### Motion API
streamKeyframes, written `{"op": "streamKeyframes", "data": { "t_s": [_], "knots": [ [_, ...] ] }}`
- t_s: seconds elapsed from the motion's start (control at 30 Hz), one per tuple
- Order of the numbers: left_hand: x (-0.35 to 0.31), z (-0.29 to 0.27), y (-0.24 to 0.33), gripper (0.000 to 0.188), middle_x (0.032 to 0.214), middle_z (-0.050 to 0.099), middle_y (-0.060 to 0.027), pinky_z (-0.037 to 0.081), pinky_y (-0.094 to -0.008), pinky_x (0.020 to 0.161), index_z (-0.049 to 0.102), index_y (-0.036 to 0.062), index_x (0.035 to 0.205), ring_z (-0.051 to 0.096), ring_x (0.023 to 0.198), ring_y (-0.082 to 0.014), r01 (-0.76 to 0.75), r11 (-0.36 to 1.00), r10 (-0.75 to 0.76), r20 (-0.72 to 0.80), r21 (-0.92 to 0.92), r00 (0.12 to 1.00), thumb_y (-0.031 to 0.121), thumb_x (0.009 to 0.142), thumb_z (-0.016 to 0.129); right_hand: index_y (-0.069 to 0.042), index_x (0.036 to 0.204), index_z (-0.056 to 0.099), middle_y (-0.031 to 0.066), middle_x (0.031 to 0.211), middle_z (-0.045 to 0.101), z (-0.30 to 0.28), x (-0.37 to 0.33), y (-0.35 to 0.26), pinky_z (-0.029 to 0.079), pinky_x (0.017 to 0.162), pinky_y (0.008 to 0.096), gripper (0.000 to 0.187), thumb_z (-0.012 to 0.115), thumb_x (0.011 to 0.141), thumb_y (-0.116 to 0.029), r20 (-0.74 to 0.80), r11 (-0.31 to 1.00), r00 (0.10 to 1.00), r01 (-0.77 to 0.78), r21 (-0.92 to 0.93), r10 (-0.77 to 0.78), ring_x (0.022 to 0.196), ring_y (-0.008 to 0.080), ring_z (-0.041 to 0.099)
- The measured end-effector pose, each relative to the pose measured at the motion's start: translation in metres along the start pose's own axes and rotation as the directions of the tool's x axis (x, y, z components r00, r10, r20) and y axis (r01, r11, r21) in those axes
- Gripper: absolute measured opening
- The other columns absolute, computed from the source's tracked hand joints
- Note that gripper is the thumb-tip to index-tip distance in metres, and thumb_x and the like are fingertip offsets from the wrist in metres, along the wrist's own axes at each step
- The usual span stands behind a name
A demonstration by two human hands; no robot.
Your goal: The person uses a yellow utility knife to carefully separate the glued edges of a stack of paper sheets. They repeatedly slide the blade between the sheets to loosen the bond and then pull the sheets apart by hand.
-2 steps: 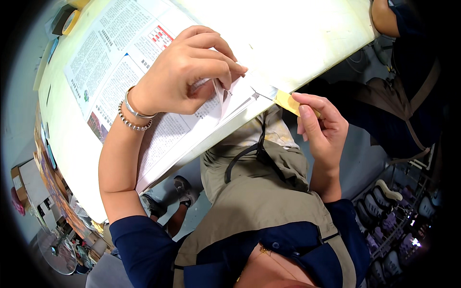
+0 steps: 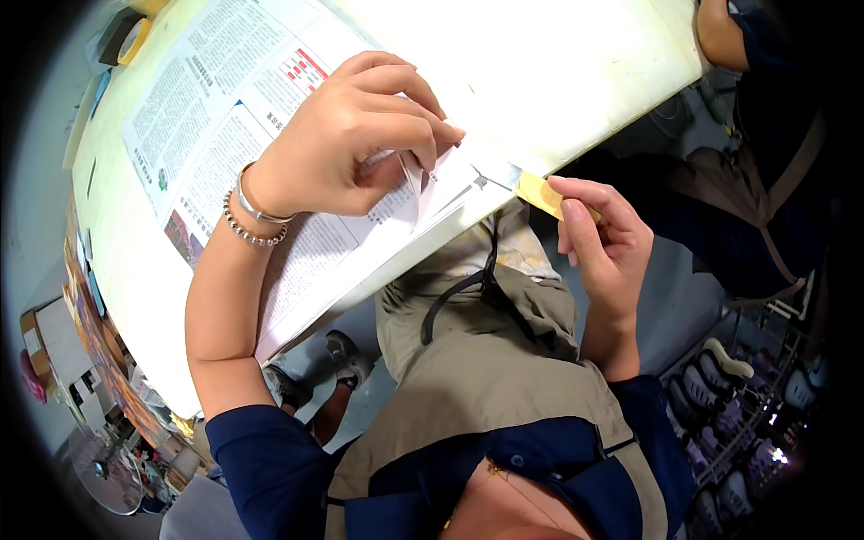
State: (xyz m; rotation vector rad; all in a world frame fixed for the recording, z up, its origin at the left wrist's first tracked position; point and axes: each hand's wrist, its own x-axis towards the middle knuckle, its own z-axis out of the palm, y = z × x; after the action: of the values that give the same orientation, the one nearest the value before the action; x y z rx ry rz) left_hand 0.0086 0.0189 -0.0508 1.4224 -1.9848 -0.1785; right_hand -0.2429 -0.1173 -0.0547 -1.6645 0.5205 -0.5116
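Observation:
My left hand (image 2: 360, 135) rests over the newspaper (image 2: 211, 108) near the table's front edge. Its fingers are curled and closed around a raised white paper flap (image 2: 421, 184), and the palm hides part of it. Beyond the table edge, my right hand (image 2: 607, 238) pinches a flat yellow piece (image 2: 538, 193) between thumb and fingers. From its left end a thin dark strip (image 2: 493, 175) points over the paper's corner; I cannot tell exactly what it is.
The pale table (image 2: 576, 72) stretches away beyond the paper. A roll of yellow tape (image 2: 134, 41) stands at the far left. Another person's arm (image 2: 722, 36) touches the table at the upper right. A rack of shoes (image 2: 720, 396) stands at the lower right.

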Motion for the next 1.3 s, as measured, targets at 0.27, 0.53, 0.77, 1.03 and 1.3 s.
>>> {"op": "streamKeyframes", "data": {
  "t_s": [0.27, 0.53, 0.77, 1.03, 1.3],
  "knots": [
    [-0.002, -0.004, 0.002, 0.034, 0.097, 0.074, -0.0048, 0.043, -0.047, 0.097, 0.066, 0.0099, 0.07, 0.063, 0.096, -0.024, 0.007, 0.998, -0.006, -0.014, 0.065, 1.0, -0.003, 0.042, 0.051, 0.001, 0.106, 0.068, 0.0019, 0.079, 0.063, 0.001, 0.007, -0.002, 0.037, 0.05, 0.0168, 0.018, 0.059, 0.091, -0.001, 0.014, 0.998, 0.999, -0.043, -0.037, 0.044, 0.06, 0.0036, 0.053],
    [0.001, 0.0, -0.005, 0.023, 0.077, 0.069, 0.0, 0.047, -0.0393, 0.086, 0.072, 0.0095, 0.081, 0.065, 0.08, -0.0177, -0.027, 1.0, 0.027, -0.071, 0.006, 0.997, 0.001, 0.061, 0.066, 0.003, 0.108, 0.063, 0.0043, 0.083, 0.052, 0.005, 0.019, 0.036, 0.034, 0.06, 0.0209, 0.027, 0.042, 0.096, -0.01, -0.097, 0.975, 0.975, 0.209, 0.07, -0.202, 0.068, 0.0086, 0.042],
    [-0.003, 0.018, -0.006, 0.017, 0.077, 0.066, 0.0089, 0.042, -0.0342, 0.081, 0.071, 0.0179, 0.077, 0.061, 0.087, -0.0134, 0.045, 0.996, -0.04, -0.063, 0.079, 0.997, 0.009, 0.064, 0.063, 0.007, 0.092, 0.06, 0.0055, 0.085, 0.048, 0.049, 0.029, 0.025, 0.035, 0.063, 0.0242, 0.022, 0.047, 0.097, -0.009, 0.071, 0.88, 0.951, 0.305, -0.364, -0.301, 0.072, 0.0104, 0.045],
    [0.003, 0.015, -0.008, 0.019, 0.076, 0.066, 0.0093, 0.042, -0.036, 0.083, 0.071, 0.0189, 0.081, 0.061, 0.087, -0.0141, 0.051, 0.989, -0.045, -0.043, 0.137, 0.998, 0.01, 0.066, 0.063, 0.005, 0.09, 0.059, 0.0002, 0.083, 0.049, 0.053, 0.041, 0.035, 0.036, 0.059, 0.0194, 0.017, 0.058, 0.096, -0.011, 0.041, 0.956, 0.989, 0.146, -0.253, -0.14, 0.068, 0.0055, 0.044],
    [0.002, 0.016, -0.006, 0.017, 0.078, 0.067, 0.0079, 0.044, -0.0363, 0.083, 0.071, 0.0179, 0.079, 0.061, 0.085, -0.0154, 0.023, 0.987, -0.011, -0.077, 0.157, 0.997, 0.009, 0.068, 0.063, 0.002, 0.086, 0.058, -0.0025, 0.078, 0.049, 0.052, 0.049, 0.037, 0.032, 0.058, 0.0186, 0.015, 0.059, 0.095, -0.011, 0.055, 0.96, 0.992, 0.125, -0.251, -0.115, 0.066, 0.0042, 0.04]
  ]
}}
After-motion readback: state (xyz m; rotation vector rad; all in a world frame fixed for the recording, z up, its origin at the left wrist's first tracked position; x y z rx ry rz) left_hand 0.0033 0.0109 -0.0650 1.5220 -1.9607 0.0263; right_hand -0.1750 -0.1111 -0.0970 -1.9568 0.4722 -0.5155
